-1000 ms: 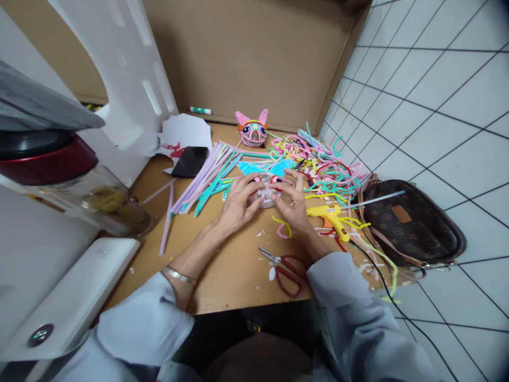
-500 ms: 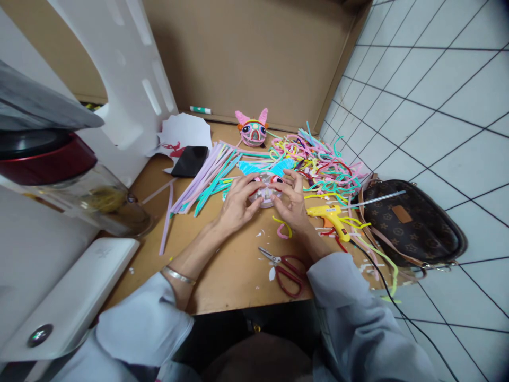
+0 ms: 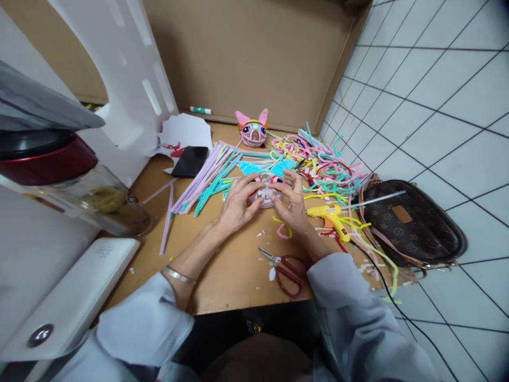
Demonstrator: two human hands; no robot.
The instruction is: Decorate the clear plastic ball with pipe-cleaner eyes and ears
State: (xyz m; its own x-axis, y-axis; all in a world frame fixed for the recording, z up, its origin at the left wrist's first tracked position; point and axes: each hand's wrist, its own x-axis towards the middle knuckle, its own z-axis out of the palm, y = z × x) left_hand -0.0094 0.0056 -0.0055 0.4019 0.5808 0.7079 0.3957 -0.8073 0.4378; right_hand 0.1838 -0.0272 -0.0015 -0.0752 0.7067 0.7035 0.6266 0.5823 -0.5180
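Note:
Both of my hands close round a small clear craft head (image 3: 265, 197) with blue ears (image 3: 248, 168) and dark eyes in red-pink rims. My left hand (image 3: 240, 199) grips its left side, with thumb and fingers on the front. On the other side my right hand (image 3: 292, 197) holds it the same way. The fingers cover part of its face. Below them lie a bent yellow and pink pipe cleaner piece (image 3: 283, 231) and red-handled scissors (image 3: 287, 270) with the blades partly apart. A yellow glue gun (image 3: 332, 218) lies beside my right wrist.
Behind stands a pink-eared craft head (image 3: 253, 131). Pipe cleaners lie in a bundle (image 3: 210, 175) at left and a tangled heap (image 3: 314, 159) at right. A phone (image 3: 191, 161), a glass bottle (image 3: 91, 196), a white power bank (image 3: 75, 297) and a brown handbag (image 3: 409, 223) surround the workspace.

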